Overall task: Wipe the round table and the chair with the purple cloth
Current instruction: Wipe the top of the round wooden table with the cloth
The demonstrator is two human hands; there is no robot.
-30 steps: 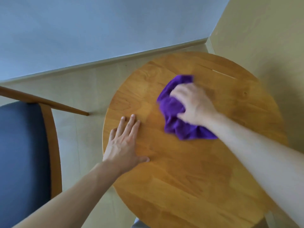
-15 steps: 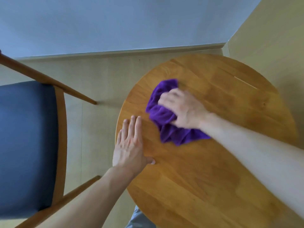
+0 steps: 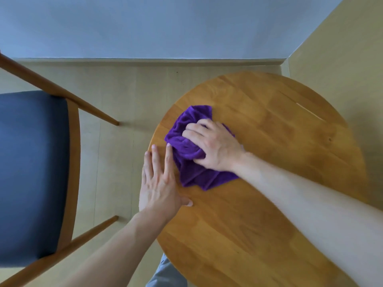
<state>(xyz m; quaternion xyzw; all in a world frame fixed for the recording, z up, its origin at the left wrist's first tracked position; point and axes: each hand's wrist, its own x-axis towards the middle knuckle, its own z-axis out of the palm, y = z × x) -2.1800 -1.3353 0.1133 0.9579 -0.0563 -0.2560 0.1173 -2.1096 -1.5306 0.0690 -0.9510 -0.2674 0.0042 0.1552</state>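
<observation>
The round wooden table (image 3: 279, 141) fills the right half of the view. A crumpled purple cloth (image 3: 186, 146) lies near its left edge, and my right hand (image 3: 213, 146) presses down on it with the fingers gripping the folds. My left hand (image 3: 159, 183) lies flat on the table's left rim, fingers together and stretched out, its fingertips touching the cloth's edge. The chair (image 3: 33, 175), with a dark blue seat and a wooden frame and legs, stands to the left of the table.
A pale wooden floor (image 3: 124, 100) runs between chair and table. A light blue wall (image 3: 165, 25) with a skirting board closes the far side, and a beige wall (image 3: 342, 59) stands close behind the table on the right.
My right hand has slid the cloth leftward across the table toward the rim, up against my left hand. The view has turned left, bringing more of the chair into sight.
</observation>
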